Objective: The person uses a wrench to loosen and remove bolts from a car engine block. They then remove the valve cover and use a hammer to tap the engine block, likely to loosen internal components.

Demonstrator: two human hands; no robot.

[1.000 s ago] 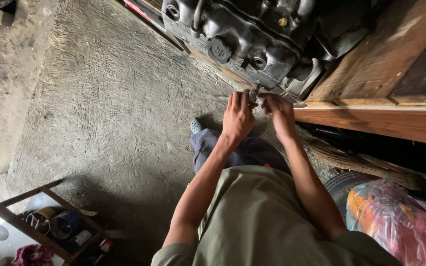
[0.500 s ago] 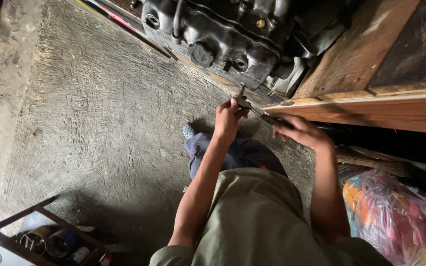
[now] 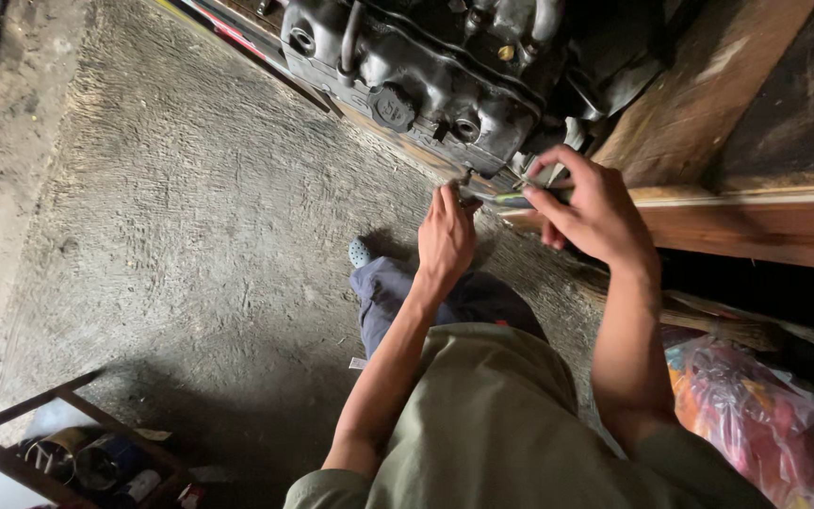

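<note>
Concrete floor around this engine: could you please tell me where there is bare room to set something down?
The widest bare concrete floor lies between the engine and the wooden rack. It is crowded by the engine's lower edge, where the left hand and right hand meet, and beside the plastic bag.

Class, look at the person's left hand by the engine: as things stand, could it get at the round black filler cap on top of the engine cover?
Probably yes. The left hand is just below the engine, and nothing lies between it and the round black cap. But its grip seems closed on a small tool, which it would likely have to free first.
</note>
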